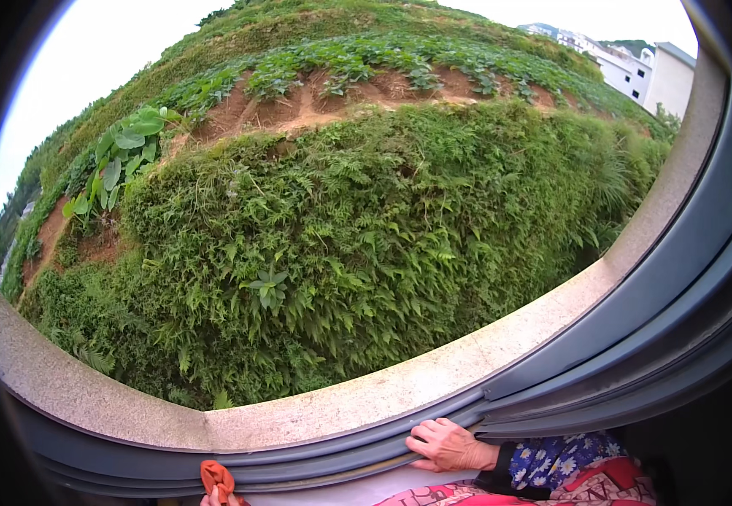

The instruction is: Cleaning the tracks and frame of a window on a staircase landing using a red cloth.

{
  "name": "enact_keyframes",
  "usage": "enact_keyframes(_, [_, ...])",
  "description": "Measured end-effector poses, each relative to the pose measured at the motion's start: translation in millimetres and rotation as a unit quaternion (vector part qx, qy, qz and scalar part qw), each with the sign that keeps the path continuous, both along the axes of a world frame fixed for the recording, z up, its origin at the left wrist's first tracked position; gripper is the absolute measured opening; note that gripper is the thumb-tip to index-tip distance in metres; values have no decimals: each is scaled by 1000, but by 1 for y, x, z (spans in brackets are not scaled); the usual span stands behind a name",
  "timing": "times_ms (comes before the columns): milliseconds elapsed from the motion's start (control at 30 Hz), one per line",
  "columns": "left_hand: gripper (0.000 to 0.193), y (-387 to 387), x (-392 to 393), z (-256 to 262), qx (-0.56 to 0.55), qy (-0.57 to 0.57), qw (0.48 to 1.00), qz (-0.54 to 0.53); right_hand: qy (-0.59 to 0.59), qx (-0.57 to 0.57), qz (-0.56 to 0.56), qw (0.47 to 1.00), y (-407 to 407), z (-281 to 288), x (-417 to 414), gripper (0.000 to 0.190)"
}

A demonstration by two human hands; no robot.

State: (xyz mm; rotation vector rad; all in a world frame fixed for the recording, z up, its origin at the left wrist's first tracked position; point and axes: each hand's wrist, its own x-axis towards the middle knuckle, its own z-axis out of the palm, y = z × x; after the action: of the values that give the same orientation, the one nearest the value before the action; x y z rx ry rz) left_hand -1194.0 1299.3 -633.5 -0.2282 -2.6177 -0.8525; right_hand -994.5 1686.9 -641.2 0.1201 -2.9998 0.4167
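At the bottom of the view, my left hand [215, 497] holds a bunched orange-red cloth [217, 475] against the dark grey window track [315, 467]. Farther right, my right hand [451, 445] rests on the same track with its fingers curled over the rails. No object shows in it. Its wrist comes out of a dark cuff and a blue sleeve with a daisy print. Just outside the rails runs the speckled stone ledge [340, 405]. Most of my left hand is cut off by the picture's lower edge.
Dark grey window frames [593, 360] curve up on the right. A pale surface [340, 492] lies inside the track. Beyond the ledge stand a fern-covered bank [366, 253], a planted slope with bare red soil [315, 104] and white buildings [625, 73].
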Motion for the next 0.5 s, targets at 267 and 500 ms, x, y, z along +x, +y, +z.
enact_keyframes(267, [36,87,67,-14,60,-41,972,-226,2,3,3,1000,2,3,0,39])
enact_keyframes(500, [32,33,25,1,19,-44,991,-125,8,6,-2,1000,0,4,0,39])
